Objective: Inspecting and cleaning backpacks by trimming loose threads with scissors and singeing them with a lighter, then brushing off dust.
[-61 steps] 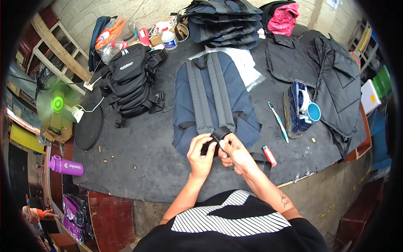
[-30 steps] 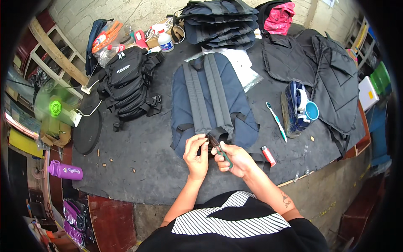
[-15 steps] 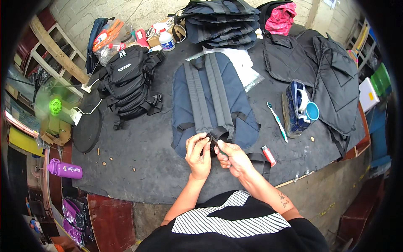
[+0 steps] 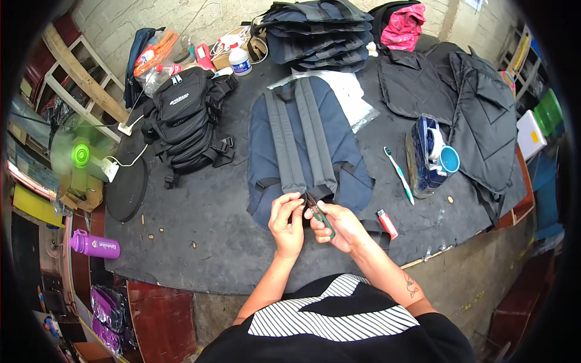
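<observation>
A navy backpack panel (image 4: 345, 145) with two padded dark grey shoulder straps (image 4: 287, 142) lies flat on the black-topped table in front of me. At the lower end of the straps, my left hand (image 4: 287, 225) pinches the strap's edge between thumb and fingers. My right hand (image 4: 336, 225) is wrapped around green-handled thread snips (image 4: 321, 221), their dark blades pointing up and left at the strap end beside my left fingertips. The exact spot the blades touch is too small to make out. Black webbing (image 4: 376, 233) trails out to the right of my right hand.
A black backpack (image 4: 187, 121) sits to the left, a stack of navy panels (image 4: 321, 30) at the back, black padded panels (image 4: 484, 121) at the right. Nearer lie a toothbrush (image 4: 399, 175), a red lighter (image 4: 388, 224) and a clear container (image 4: 423, 160) with a blue cup. A purple bottle (image 4: 95, 244) lies at left.
My right hand has turned and shifted slightly, so more of the snips' green handle shows. My left hand keeps its pinch in nearly the same place.
</observation>
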{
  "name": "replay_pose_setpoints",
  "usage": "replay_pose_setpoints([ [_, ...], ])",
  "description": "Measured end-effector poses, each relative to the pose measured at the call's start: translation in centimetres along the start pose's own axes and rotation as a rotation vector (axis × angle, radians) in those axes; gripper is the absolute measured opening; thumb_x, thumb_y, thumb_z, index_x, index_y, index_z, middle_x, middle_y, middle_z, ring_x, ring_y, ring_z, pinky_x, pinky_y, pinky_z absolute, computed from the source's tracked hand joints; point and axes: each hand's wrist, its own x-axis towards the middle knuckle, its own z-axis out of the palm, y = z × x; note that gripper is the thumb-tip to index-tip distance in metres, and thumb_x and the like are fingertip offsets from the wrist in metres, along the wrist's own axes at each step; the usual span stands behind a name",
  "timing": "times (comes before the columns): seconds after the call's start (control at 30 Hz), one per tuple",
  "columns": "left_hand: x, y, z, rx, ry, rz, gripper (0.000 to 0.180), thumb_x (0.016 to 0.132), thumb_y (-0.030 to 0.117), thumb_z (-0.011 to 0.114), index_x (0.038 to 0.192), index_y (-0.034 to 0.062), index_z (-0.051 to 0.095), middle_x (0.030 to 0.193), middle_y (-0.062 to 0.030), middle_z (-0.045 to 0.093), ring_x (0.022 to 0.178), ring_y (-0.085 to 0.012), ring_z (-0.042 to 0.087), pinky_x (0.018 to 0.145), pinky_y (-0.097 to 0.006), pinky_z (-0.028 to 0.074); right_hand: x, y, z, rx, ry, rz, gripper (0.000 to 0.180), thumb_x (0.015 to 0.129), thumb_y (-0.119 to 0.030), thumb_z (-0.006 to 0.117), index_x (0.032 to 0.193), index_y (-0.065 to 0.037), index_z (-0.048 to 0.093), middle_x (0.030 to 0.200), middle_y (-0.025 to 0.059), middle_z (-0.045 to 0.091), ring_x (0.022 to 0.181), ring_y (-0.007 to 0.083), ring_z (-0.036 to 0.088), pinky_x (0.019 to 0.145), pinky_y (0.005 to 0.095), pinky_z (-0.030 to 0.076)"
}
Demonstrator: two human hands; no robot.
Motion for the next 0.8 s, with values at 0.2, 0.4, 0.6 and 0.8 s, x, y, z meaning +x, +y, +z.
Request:
replay_pose_setpoints([
  [0.2,0.2,0.3,-0.5,0.173,-0.04,0.151,0.012,0.079,-0.004,0.064,0.09,0.0002,0.064,0.095,-0.0108,0.063,0.086,-0.0224,0.06,0.075,-0.03,0.048,0.1,-0.4,0.0,-0.25,0.053,-0.119,0.029,0.096,-0.03,0.047,0.085,-0.005,0.057,0.057,-0.006,0.041,0.043,0.002,0.026,0.041,0.0195,0.02],
  [0.4,0.1,0.6,-0.7,0.184,-0.046,0.167,0.013,0.077,-0.003,0.067,0.09,0.0002,0.064,0.095,-0.0111,0.063,0.085,-0.0224,0.06,0.075,-0.03,0.049,0.3,-0.4,-0.7,-0.281,0.045,-0.138,0.03,0.094,-0.032,0.053,0.082,-0.004,0.058,0.057,-0.0054,0.043,0.043,0.0017,0.027,0.04,0.0192,0.02],
  [0.6,-0.8,1.3,-1.2,0.061,-0.041,0.03,0.008,0.08,-0.005,0.064,0.087,-0.0013,0.063,0.099,-0.0118,0.061,0.087,-0.0177,0.06,0.078,-0.027,0.048,-0.4,-0.6,-1.4,-0.289,-0.06,-0.145,0.03,0.094,-0.032,0.054,0.082,-0.005,0.059,0.058,-0.0054,0.044,0.045,0.0015,0.028,0.042,0.0183,0.021],
  [0.8,-1.0,5.3,-1.9,-0.452,-0.145,-0.207,0.006,0.078,-0.006,0.063,0.081,-0.0014,0.061,0.101,-0.0114,0.059,0.092,-0.0179,0.057,0.085,-0.03,0.046,-1.0,-0.8,-3.3,-0.06,0.03,-0.081,0.044,0.094,-0.054,0.041,0.092,-0.01,0.041,0.074,0.0124,0.064,0.047,0.0054,0.035,0.044,0.0201,0.027],
])
